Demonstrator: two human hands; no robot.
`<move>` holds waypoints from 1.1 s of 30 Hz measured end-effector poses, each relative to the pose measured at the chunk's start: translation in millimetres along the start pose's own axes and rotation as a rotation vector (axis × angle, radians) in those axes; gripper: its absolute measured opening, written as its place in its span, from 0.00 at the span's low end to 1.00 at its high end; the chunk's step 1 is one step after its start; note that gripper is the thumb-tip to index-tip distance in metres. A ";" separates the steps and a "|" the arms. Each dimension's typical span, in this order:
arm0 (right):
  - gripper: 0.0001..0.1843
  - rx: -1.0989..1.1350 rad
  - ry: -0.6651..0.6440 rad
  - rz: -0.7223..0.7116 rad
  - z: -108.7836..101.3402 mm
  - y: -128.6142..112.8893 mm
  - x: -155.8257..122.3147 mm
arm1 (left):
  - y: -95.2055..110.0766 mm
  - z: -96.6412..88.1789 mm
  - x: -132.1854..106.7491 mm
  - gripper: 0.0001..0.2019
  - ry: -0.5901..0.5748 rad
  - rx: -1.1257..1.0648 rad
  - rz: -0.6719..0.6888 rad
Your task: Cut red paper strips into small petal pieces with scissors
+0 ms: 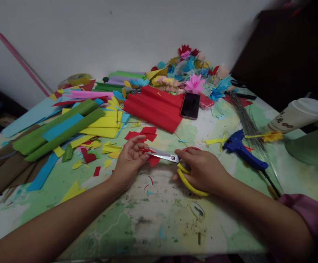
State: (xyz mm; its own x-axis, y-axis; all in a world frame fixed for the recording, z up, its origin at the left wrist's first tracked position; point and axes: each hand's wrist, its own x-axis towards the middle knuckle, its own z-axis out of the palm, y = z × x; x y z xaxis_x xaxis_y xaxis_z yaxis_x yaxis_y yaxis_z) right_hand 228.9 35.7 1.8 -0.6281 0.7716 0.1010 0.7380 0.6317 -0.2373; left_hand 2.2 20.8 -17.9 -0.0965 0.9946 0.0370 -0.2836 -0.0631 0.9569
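Right grip [203,168] clasps the scissors [170,157], which point toward the left grip [128,160], where fingertips pinch a small red paper piece [147,150] beside the tips. Beyond the scissors lie red scraps [149,132], then a large red sheet [153,107] with a phone [190,106] at its right edge. Right of the scissors, a blue glue gun [243,151] rests on the desk [153,223].

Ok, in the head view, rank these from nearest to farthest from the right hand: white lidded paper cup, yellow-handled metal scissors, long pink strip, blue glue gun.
1. Yellow-handled metal scissors: held in the right hand.
2. Blue glue gun: just to its right.
3. White lidded paper cup: farther right.
4. Long pink strip: far left, by the wall.
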 end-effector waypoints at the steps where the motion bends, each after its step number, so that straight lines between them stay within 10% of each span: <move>1: 0.34 0.000 0.000 0.000 0.2 0.1 -0.1 | -0.4 -0.4 -0.1 0.25 -0.002 0.001 -0.006; 33: 0.27 0.030 0.050 -0.012 4.0 1.1 -1.6 | -0.6 -0.4 0.3 0.27 0.018 -0.028 -0.042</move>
State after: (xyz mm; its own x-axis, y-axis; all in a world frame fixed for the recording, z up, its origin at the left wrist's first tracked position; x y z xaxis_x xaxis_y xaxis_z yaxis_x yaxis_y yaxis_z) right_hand 229.7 34.9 -2.5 -0.6230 0.7674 0.1518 0.7224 0.6388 -0.2647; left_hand 2.0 21.1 -18.5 -0.1013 0.9948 -0.0085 -0.3146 -0.0239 0.9489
